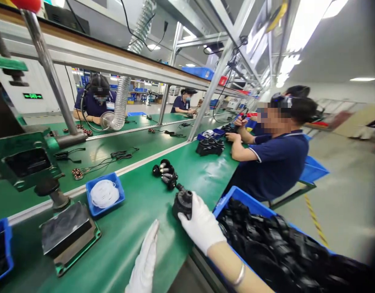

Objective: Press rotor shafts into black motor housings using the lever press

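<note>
My right hand (203,226), in a white glove, grips a black plastic pump housing (181,204) with a short spout, just above the green bench mat (135,211). Its thumb and fingers wrap the near side of the housing. My left hand (145,258), also gloved, is seen edge-on at the lower middle, its fingers stretched out together and nothing held. Beyond the housing lies a small group of rotors (168,176) with black ends and metal shafts. A blue tray (122,197) of white rings (104,193) stands to the left.
A green hand press (25,158) with a metal base block (68,228) occupies the left. At the right, a large blue bin (225,200) holds many black housings (275,248). Further along, a co-worker (273,158) sits beside more black parts (210,146). An aluminium post (210,93) rises behind.
</note>
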`<state>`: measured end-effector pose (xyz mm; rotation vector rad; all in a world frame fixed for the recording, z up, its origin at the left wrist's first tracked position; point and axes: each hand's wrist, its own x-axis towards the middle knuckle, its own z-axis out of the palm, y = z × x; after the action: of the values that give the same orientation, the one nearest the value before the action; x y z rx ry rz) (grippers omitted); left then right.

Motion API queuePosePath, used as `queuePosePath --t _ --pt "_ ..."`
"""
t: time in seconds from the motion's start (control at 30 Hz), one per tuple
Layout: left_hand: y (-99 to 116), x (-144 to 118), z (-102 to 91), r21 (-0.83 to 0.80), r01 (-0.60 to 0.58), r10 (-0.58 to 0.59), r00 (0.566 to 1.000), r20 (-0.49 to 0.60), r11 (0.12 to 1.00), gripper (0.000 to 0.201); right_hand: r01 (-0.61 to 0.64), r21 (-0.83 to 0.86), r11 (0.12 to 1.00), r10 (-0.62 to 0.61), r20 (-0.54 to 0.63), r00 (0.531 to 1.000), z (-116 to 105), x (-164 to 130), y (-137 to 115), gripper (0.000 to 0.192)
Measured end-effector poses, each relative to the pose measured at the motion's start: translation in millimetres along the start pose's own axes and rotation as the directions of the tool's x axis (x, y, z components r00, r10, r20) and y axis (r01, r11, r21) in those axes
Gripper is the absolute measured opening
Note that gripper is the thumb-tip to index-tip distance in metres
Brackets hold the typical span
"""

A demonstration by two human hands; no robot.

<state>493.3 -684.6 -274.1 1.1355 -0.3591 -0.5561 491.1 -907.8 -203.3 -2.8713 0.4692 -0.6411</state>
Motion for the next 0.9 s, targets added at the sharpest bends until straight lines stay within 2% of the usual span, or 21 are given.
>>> queuePosePath --t 0.1,0.23,0.3,0.37,0.47,0.6,0.73,0.8,0.9 --pt "-8 3 -0.7 -0.035 -0.045 0.046 0.999 0.021 0.998 0.057 -0.172 0.029 0.985 0.171 0.048 0.984 -6 61 43 0.071" --pt "-12 7 1.3 -0.051 -0.084 0.084 0.996 0.005 0.995 0.061 -0.259 0.035 0.965 0.260 -0.023 0.965 -4 138 83 0.070" --pt "-12 8 2.2 -0.082 -0.091 0.091 0.996 -0.004 0.992 0.059 -0.299 0.046 0.953 0.301 -0.050 0.952 4 159 92 0.066" --pt "-12 8 2.7 -0.114 -0.093 0.093 0.996 -0.003 0.989 0.057 -0.324 0.058 0.944 0.326 -0.047 0.944 15 167 93 0.059" --pt "-15 9 2.9 -0.139 -0.096 0.096 0.995 -0.006 0.986 0.055 -0.278 0.067 0.958 0.279 -0.009 0.960 30 161 78 0.052" --pt "-18 11 2.6 -0.174 -0.075 0.073 0.997 -0.020 0.982 0.053 -0.060 0.087 0.994 0.056 0.048 0.997 37 139 39 0.045" --pt "-15 12 3.2 -0.178 -0.061 0.056 0.998 -0.032 0.982 0.058 0.167 0.106 0.980 -0.184 0.174 0.968 41 118 -4 0.034" --pt "-11 12 3.7 -0.179 -0.047 0.044 0.999 -0.023 0.983 0.056 0.191 0.105 0.976 -0.212 0.237 0.948 48 114 -21 0.032" --pt "-3 10 4.5 -0.144 -0.028 0.028 1.000 -0.004 0.989 0.055 0.128 0.111 0.986 -0.157 0.313 0.937 58 120 -34 0.030"
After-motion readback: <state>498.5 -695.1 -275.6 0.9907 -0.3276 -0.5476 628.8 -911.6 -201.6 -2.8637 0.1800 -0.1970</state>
